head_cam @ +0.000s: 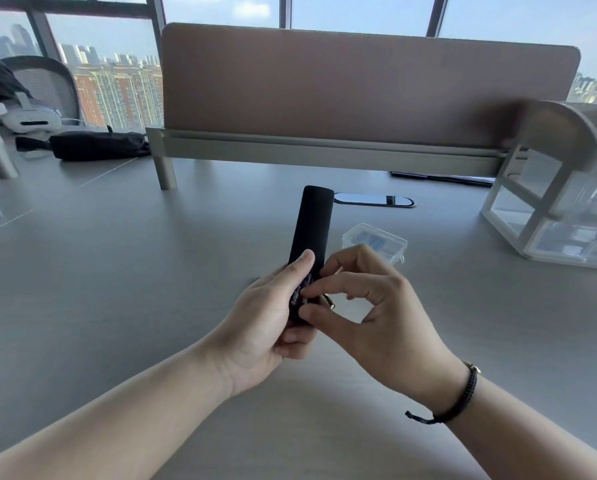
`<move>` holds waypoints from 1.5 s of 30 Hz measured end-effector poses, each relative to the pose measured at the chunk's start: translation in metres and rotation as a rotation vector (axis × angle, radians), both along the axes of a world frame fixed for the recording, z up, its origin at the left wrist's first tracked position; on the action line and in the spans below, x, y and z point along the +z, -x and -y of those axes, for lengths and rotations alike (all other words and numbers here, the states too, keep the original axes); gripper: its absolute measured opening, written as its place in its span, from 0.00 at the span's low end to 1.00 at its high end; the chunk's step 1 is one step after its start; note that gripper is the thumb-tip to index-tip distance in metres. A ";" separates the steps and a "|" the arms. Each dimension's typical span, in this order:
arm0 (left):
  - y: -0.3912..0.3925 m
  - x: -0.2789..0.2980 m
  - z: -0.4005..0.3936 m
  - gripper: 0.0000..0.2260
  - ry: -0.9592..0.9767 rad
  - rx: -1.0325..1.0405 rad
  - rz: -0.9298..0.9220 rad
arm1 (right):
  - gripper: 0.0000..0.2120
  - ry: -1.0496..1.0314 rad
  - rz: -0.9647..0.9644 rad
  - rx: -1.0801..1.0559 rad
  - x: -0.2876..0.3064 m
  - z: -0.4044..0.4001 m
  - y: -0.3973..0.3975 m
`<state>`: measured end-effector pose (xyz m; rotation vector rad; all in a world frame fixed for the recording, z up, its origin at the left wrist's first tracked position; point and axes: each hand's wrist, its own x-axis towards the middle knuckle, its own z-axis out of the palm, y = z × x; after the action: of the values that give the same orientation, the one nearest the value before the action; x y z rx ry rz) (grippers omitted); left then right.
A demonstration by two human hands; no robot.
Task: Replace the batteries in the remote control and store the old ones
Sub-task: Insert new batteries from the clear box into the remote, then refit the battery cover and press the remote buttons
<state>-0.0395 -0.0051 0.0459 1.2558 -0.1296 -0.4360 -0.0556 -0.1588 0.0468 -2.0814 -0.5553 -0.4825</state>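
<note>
A black remote control [311,226] is held up over the desk, back side toward me, with its near end inside my left hand [267,323]. A battery [300,293] with a purple and white label lies in the open compartment at that near end. My right hand [370,306] pinches this battery with thumb and index fingertip; a gold-coloured contact shows just beside the fingers. Behind my right hand a small clear plastic box [376,241] with blue items inside rests on the desk.
A clear drawer organiser [553,209] stands at the right. A beige divider panel [359,88] runs across the back, with a cable slot [373,199] in the desk before it. A black pouch [96,145] and a white headset [30,119] lie far left.
</note>
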 end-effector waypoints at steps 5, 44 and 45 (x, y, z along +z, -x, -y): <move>0.000 0.000 0.000 0.14 0.008 0.068 -0.017 | 0.06 0.041 0.076 0.018 -0.002 0.000 0.000; -0.050 -0.001 -0.030 0.07 0.117 0.652 0.175 | 0.28 0.820 -0.023 0.025 -0.028 -0.038 -0.009; -0.050 -0.002 -0.029 0.07 0.118 0.647 0.177 | 0.27 0.818 -0.006 0.051 -0.027 -0.038 -0.009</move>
<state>0.0102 0.0241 0.0443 1.1447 0.1022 0.2387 -0.0469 -0.1205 0.0195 -2.8237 -0.9046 -0.2278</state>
